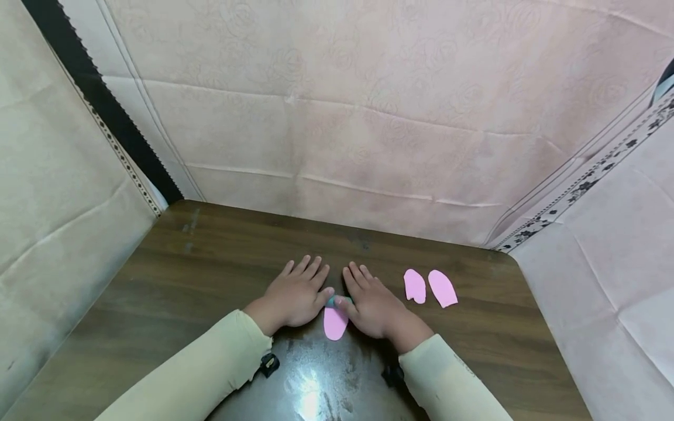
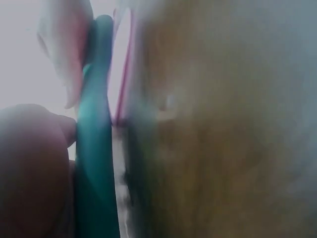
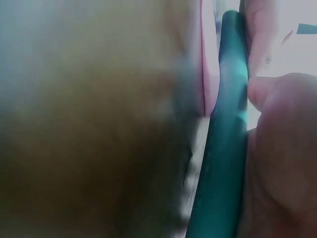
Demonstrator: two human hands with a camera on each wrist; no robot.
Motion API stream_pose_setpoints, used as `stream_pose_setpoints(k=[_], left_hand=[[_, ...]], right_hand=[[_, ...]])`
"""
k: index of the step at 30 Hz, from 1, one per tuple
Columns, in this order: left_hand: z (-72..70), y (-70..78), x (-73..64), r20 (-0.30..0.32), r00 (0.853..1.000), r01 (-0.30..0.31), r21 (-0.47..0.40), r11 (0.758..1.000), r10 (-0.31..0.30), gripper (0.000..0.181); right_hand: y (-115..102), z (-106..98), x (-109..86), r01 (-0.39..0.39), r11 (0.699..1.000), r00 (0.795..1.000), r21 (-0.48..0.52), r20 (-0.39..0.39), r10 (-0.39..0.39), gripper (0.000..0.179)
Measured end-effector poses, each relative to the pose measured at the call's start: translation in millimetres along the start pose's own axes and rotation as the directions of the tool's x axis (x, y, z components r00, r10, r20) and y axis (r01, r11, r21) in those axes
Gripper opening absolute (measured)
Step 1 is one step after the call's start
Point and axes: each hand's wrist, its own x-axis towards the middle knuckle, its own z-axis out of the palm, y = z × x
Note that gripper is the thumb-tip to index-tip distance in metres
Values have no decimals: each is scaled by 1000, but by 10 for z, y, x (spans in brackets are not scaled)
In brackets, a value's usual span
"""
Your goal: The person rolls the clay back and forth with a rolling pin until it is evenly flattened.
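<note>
A smooth teal roll (image 1: 331,302), like modelling clay, lies crosswise between my thumbs; the palms hide its ends in the head view. My left hand (image 1: 297,295) is spread palm down over its left part, fingers straight and pointing away from me. Mirroring it, my right hand (image 1: 374,307) presses flat over the right part, thumb at the roll. Just on the near side is a flat pink oval piece (image 1: 335,323). Both wrist views show the long teal roll (image 2: 96,148) against the hand, with the edge of the pink piece (image 3: 210,64) beside it.
Two more flat pink pieces, one with a notched end (image 1: 414,285) and one smoother (image 1: 442,288), lie to the right of my right hand. The brown wood-grain table (image 1: 210,257) is bounded by a pale cloth (image 1: 342,146) behind and at both sides.
</note>
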Motion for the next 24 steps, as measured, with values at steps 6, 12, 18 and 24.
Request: stream_pose_setpoints(k=[6, 12, 18, 24], left_hand=[[47, 60, -242, 4, 1000, -26, 39, 999, 25, 75], [88, 110, -478, 10, 997, -72, 15, 997, 72, 75], [139, 158, -690, -26, 992, -122, 18, 992, 123, 76], [155, 220, -858, -22, 986, -164, 23, 986, 164, 80]], right_hand=[[-113, 105, -206, 53, 997, 998, -62, -42, -56, 91], [-200, 153, -426, 97, 993, 993, -72, -53, -101, 116], [-258, 179, -618, 113, 991, 993, -74, -31, -116, 121], [-324, 226, -807, 128, 988, 990, -84, -41, -132, 119]])
